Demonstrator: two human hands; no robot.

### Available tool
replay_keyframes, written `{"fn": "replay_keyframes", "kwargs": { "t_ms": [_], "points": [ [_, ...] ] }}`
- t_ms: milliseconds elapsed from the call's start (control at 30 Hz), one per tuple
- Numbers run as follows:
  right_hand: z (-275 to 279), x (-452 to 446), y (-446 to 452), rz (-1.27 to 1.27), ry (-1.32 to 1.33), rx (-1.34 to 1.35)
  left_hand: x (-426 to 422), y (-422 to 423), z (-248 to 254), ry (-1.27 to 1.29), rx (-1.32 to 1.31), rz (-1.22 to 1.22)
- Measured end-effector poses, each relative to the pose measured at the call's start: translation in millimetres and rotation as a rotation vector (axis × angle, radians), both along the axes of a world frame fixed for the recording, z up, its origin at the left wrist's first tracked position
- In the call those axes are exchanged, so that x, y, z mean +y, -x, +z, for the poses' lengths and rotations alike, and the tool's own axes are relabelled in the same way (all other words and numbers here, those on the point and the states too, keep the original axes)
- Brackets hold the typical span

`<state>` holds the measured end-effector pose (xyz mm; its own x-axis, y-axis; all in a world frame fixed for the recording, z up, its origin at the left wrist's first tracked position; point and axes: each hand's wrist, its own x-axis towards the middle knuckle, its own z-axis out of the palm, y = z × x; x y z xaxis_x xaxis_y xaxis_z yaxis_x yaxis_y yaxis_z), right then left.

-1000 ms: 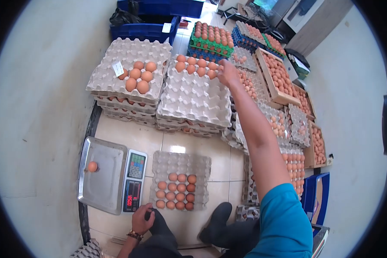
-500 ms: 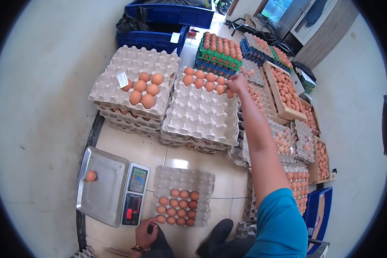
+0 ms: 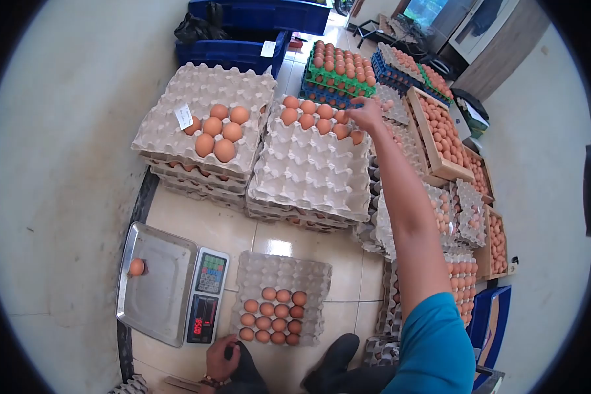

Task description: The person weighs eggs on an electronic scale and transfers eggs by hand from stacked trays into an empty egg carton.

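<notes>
My right hand (image 3: 365, 114) is over the far right corner of a grey egg tray (image 3: 312, 174), thumb and index finger apart and no egg visible between them. Two rows of brown eggs (image 3: 324, 111) fill the tray's far end, and the end egg (image 3: 356, 137) sits just below the hand. My left hand (image 3: 222, 358) rests by my dark-clad knee, fingers loosely bent and apart, holding nothing. Close to it are a partly filled egg tray (image 3: 282, 266) on the floor and a digital scale (image 3: 207, 289) with a single egg (image 3: 136, 267) on its metal pan.
A stack of trays (image 3: 161, 131) with several eggs and a paper label stands left. Green and blue plastic egg trays (image 3: 338, 79) are behind. Wooden crates of eggs (image 3: 433, 148) and more trays line the right. Blue bins (image 3: 233, 52) stand at the back; tiled floor (image 3: 335, 262) lies between.
My right hand has lifted slightly away from the end egg, which now sits uncovered in the tray. My left hand has stayed by the knee; the view shifted a little.
</notes>
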<state>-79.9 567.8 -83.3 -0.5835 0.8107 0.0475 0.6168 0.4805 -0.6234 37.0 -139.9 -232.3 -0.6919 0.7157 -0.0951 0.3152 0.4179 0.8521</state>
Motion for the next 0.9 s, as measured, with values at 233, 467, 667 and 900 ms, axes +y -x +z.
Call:
{"fn": "replay_keyframes", "kwargs": {
  "t_ms": [233, 467, 667, 900],
  "points": [
    [16, -6, 24, 0.129, 0.117, -0.400, -5, 0, -2, 0.012, -0.018, 0.027],
    [17, -23, -18, 0.210, 0.326, 0.187, 3, 3, 9, -0.034, -0.059, -0.008],
    [35, -163, -85, 0.385, 0.822, 0.545, 23, 17, 28, -0.141, -0.192, 0.083],
    [-46, -411, -128, 0.650, 1.036, 0.038, 55, 35, 84, -0.290, -0.378, 0.097]
  ]
}}
